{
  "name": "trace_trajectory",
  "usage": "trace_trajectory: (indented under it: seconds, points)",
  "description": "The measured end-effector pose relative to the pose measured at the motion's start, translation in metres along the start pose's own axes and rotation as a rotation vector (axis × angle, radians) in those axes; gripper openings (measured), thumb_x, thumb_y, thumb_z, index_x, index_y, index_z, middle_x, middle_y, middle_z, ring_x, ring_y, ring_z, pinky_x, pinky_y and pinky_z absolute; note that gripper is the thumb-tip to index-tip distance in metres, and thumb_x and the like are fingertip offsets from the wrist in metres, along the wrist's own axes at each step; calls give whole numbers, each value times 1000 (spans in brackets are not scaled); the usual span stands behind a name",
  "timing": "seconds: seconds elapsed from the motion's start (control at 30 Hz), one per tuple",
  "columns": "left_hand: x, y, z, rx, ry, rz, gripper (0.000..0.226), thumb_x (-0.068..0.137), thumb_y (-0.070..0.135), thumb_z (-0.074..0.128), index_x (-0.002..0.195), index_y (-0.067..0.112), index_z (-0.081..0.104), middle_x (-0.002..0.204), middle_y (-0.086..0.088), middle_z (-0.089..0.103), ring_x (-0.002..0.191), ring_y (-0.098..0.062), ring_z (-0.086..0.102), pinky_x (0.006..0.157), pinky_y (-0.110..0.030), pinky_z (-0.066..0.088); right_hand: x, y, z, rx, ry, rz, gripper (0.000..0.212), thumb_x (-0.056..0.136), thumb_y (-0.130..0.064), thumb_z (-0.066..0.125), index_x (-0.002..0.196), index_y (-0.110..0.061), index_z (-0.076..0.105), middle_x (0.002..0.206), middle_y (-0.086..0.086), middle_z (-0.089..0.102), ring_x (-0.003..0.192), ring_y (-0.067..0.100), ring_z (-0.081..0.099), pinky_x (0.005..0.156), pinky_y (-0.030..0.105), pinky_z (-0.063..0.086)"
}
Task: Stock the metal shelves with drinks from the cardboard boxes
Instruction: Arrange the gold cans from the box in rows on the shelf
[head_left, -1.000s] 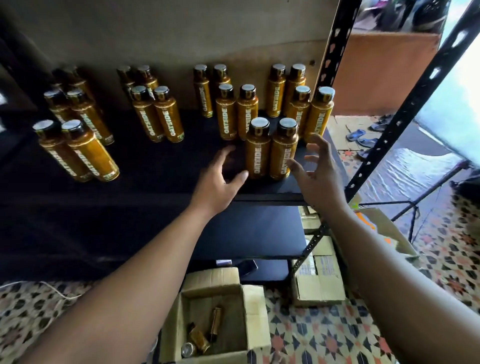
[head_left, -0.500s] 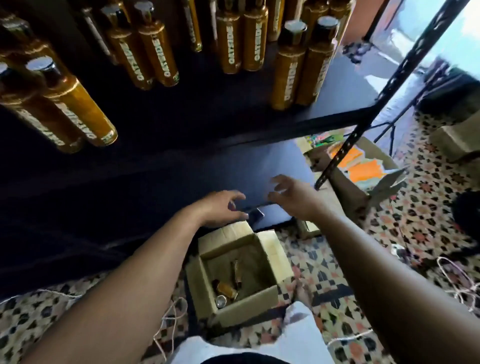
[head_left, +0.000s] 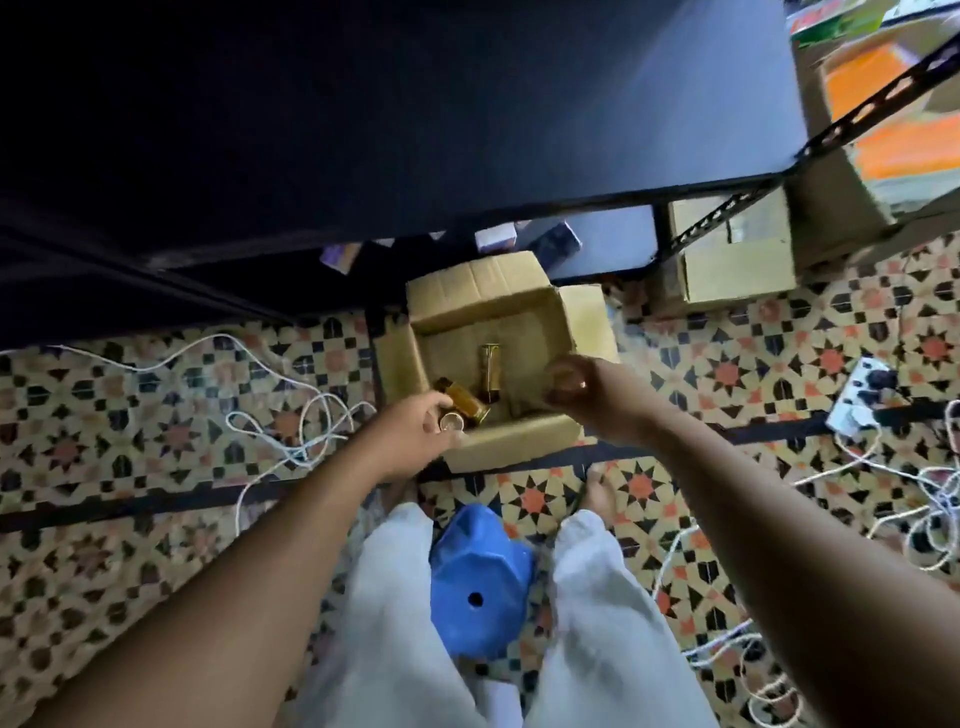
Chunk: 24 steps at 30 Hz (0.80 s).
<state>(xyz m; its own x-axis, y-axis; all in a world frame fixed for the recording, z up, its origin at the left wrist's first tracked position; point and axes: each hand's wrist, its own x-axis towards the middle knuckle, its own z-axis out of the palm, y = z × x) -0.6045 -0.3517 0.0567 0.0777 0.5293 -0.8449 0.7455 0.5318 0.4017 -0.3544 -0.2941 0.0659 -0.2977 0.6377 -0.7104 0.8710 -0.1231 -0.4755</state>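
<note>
Reaching in from seven o'clock, the left hand (head_left: 413, 436) lies over the near-left corner of the open cardboard box (head_left: 519, 441), which sits on the tiled floor (head_left: 156, 415) at the middle of the view. Its fingers are curled narrow, and the silver cap of an upright bottle (head_left: 451, 422) shows right at their tips, touching or nearly so; blur hides whether they actually grip it. Just beyond that cap, toward one o'clock, a gold bottle (head_left: 466, 404) lies on its side on the box bottom. Past it, at twelve o'clock from the fingertips, a third bottle (head_left: 490, 371) points toward the box's far wall.

The right hand (head_left: 584, 389) hangs over the box's three o'clock rim, fingers loosely bunched with nothing seen in them. It is apart from all three bottles, which lie toward its nine o'clock.

The dark metal shelf (head_left: 467, 130) fills the twelve o'clock part of the view. A second box (head_left: 737, 260) stands at two o'clock beside the shelf's perforated post. At six o'clock a blue stool (head_left: 480, 587) sits between legs in white trousers (head_left: 597, 623). White cords (head_left: 291, 415) loop over the tiles at nine o'clock, and a power strip (head_left: 857, 397) lies at three o'clock.
</note>
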Motion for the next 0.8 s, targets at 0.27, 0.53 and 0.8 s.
trace_trajectory:
  seconds: [0.27,0.53,0.8]
  points:
    - [208,-79,93,-178,-53,-82,54,96,41,65,146,29,46,127,0,63,96,-11,60,74,-24,45,185,106,126,-37,-165,50,22,100,-39,62,115,-23,65,103,1,72,88,15,65,80,33,55]
    - [406,-137,142,-159,330,-188,50,95,41,63,142,26,51,135,-3,62,120,-28,58,93,-30,45,353,174,249,301,-11,159,17,102,-39,59,114,-28,55,99,-7,63,81,3,57,64,23,45]
    - [479,-166,182,-100,496,-243,73,97,27,58,160,26,21,162,-9,26,151,-30,20,121,-44,24,424,214,323,374,7,300,44,83,-50,80,117,-25,66,104,-4,69,90,16,65,75,32,52]
